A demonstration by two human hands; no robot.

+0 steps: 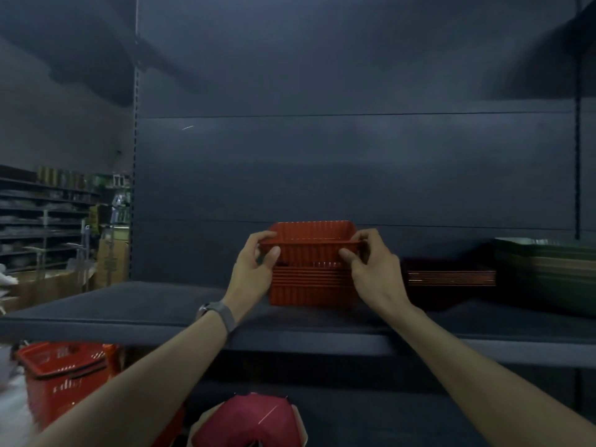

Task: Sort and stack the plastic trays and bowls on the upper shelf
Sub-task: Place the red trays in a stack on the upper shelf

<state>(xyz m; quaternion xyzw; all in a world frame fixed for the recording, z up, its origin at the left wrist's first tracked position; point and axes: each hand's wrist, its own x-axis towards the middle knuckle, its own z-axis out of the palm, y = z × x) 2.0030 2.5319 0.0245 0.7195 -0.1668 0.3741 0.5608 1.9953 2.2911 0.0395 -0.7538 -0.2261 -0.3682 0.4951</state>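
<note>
**Red tray held over its stack, one hand at each end**

The person stands at the upper shelf [129,304] with both arms reaching forward. The left hand [258,258] pinches the left end of a red ribbed tray [311,241], fingers curled over the rim and thumb on the near wall. The right hand [367,258] pinches the right end in the same way. Neither hand is nearer; they share the load evenly.

What matters for the coming move is the line-up. The tray's long axis runs left to right, parallel to the shelf's front edge, and it sits directly above the stack of matching red trays [311,287] that stands on the shelf, well back from the edge. The stack lies the same way round. From here I judge the tray needs only a straight drop to nest, with no turn. Whether its base already touches the top of the stack I cannot tell, because the hands and the near wall hide the join.

Just to the right of the red stack is a lower stack of dark trays [450,275], and beyond that a taller greenish stack [548,269], blurred. A watch [219,314] is on the left wrist. Below the shelf to the left stands a red shopping basket [61,379].

I can read no brand or label anywhere. The pale marks on the basket's side are too smeared to make out.
</note>
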